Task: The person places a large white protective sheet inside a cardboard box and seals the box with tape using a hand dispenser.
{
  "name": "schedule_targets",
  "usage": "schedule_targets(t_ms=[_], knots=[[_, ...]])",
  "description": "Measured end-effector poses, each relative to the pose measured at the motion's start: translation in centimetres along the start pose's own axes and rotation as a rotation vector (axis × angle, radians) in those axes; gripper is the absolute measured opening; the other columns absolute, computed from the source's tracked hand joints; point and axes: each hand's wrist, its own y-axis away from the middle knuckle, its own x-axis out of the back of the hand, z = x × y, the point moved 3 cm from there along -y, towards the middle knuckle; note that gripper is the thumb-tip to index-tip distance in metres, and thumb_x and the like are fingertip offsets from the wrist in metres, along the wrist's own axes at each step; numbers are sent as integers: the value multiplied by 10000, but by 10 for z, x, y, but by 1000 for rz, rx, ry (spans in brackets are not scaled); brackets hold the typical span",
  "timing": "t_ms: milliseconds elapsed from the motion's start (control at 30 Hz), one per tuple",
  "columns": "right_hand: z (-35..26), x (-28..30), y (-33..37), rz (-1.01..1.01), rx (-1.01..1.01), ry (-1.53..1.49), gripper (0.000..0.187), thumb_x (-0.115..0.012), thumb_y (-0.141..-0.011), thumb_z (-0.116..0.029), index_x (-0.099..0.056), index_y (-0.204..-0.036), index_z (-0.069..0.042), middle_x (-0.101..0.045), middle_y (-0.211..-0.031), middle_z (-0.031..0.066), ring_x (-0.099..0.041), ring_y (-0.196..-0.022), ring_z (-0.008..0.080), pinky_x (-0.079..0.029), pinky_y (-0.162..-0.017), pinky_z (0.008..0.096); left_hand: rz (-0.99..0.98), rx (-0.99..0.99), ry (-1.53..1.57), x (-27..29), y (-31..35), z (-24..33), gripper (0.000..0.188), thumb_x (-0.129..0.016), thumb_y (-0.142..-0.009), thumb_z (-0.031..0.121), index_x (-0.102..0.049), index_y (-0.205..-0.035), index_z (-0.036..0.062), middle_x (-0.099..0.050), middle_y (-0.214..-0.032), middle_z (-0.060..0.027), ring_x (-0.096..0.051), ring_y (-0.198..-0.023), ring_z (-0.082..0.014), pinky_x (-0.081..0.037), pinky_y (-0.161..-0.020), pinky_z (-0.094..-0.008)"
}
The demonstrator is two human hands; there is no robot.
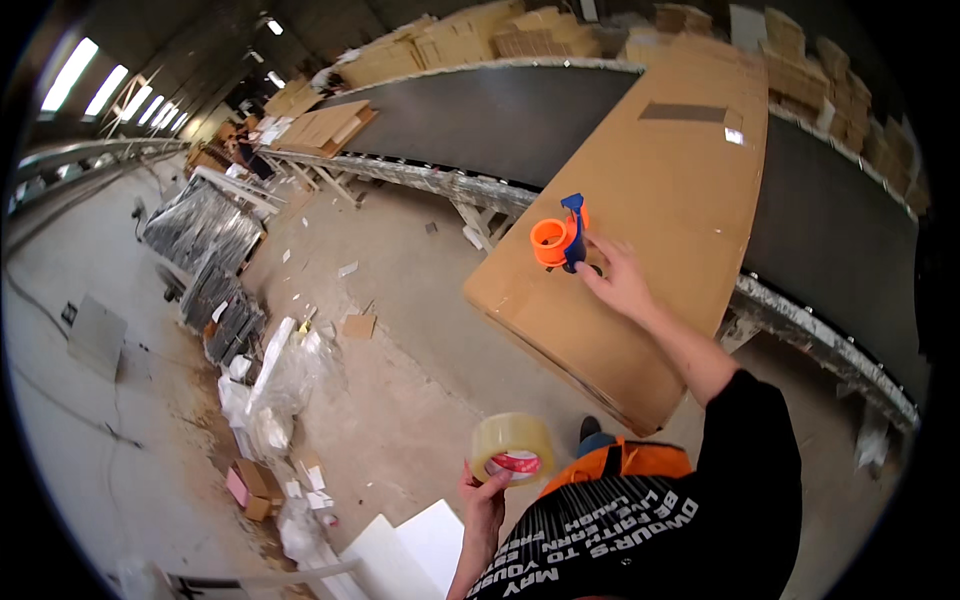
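Note:
My left hand (484,505) grips a large roll of clear packing tape (512,440), its thumb against the core, which has a red and white inside. The roll is held low in front of my body, above the floor. My right hand (622,285) reaches over a long brown cardboard box (660,210). Its thumb and fingers close around the side of a blue and orange tape dispenser (574,246). The dispenser's orange hub shows no tape on it. Part of the dispenser near the palm is hidden by my fingers.
The box lies across a dark conveyor belt (490,110), its near end jutting over the frame. Flat cardboard (320,128) sits farther along the belt. Stacked cartons (470,35) stand behind. Plastic wrap (290,390) and a small open box (258,488) litter the floor at left.

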Motion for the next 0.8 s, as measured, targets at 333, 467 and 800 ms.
schedule_targets(t_ms=[333, 467, 800], knots=[[23, -32, -13, -427, 74, 793, 460, -671, -708, -190, -634, -1163, -128, -643, -937, 44, -525, -975, 271, -420, -933, 374, -74, 51, 23, -25, -162, 69, 564, -676, -729, 39, -467, -1253, 16, -577, -1161, -112, -577, -1071, -240, -477, -942, -400], [7, 20, 11, -340, 14, 855, 416, -657, -674, -83, -678, -1079, -178, -645, -864, 8, -553, -902, 225, -481, -834, 318, -372, 172, -5, -57, -231, 68, 534, -665, -742, -16, -476, -1241, -19, -584, -1165, -119, -575, -1083, -230, -468, -949, -376], [-83, 12, 26, 172, -69, 367, 494, -726, -687, -129, -617, -1161, -45, -643, -1036, 125, -550, -1019, 348, -461, -872, 409, -791, 374, -212, -147, -284, 57, 541, -703, -733, -106, -507, -1228, -12, -602, -1153, -87, -594, -1036, -169, -486, -914, -314]])
